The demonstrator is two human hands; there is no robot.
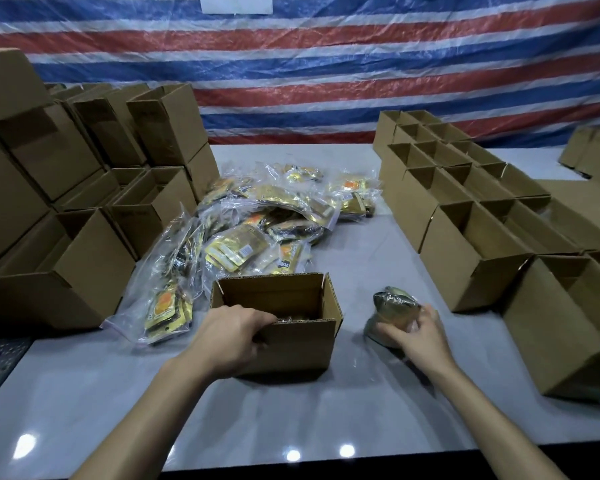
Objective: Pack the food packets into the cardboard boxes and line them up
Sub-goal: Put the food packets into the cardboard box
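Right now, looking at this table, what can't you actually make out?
From the head view:
The wrapped bundle in the right hand: motion-blurred, print unreadable.
Contents of the open box: its near wall and the left hand hide all but a gold sliver.
The lined-up boxes on the right: their walls hide whether they're filled.
The white sheet: cut off by the top edge.

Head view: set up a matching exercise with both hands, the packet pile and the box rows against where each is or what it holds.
1. left hand
2. right hand
3. packet pile
4. box rows

A. on the right side of the table
B. grips the near wall of the open box
C. lies behind the open box
D. holds a wrapped bundle

Pairs: 1-B, 2-D, 3-C, 4-A.
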